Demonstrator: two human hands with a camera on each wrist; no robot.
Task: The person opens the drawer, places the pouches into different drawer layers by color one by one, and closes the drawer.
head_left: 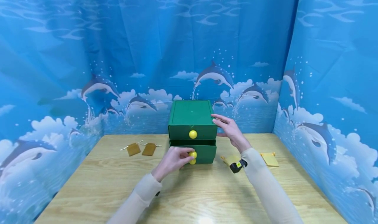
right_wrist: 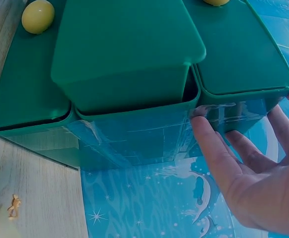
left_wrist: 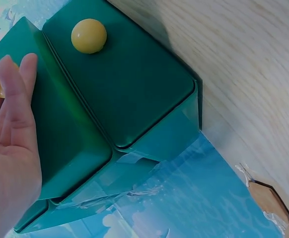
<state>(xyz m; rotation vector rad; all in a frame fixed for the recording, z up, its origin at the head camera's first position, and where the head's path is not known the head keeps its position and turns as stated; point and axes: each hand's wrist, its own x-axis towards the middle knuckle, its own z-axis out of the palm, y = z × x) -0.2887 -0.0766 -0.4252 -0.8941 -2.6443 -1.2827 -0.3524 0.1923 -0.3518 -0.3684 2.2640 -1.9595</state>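
Observation:
A green drawer cabinet (head_left: 192, 114) stands at the back of the table, with yellow round knobs on its drawers. Its middle drawer (right_wrist: 124, 44) sticks out part way, and a dark gap shows above its front. My left hand (head_left: 176, 157) pinches the middle drawer's knob (head_left: 193, 154) between thumb and fingers. The upper drawer's knob (head_left: 193, 134) and the bottom drawer's knob (left_wrist: 89, 35) are untouched; those drawers look closed. My right hand (head_left: 231, 132) rests its extended fingers on the cabinet's right side, near the top. What lies inside the drawer is hidden.
Two brown drawstring pouches (head_left: 149, 149) lie left of the cabinet. To the right are a yellow pouch (head_left: 270, 159) and another yellow pouch (head_left: 232, 159), partly hidden by my right wrist. A blue dolphin-print curtain (head_left: 141, 53) hangs behind the wooden table (head_left: 97, 181).

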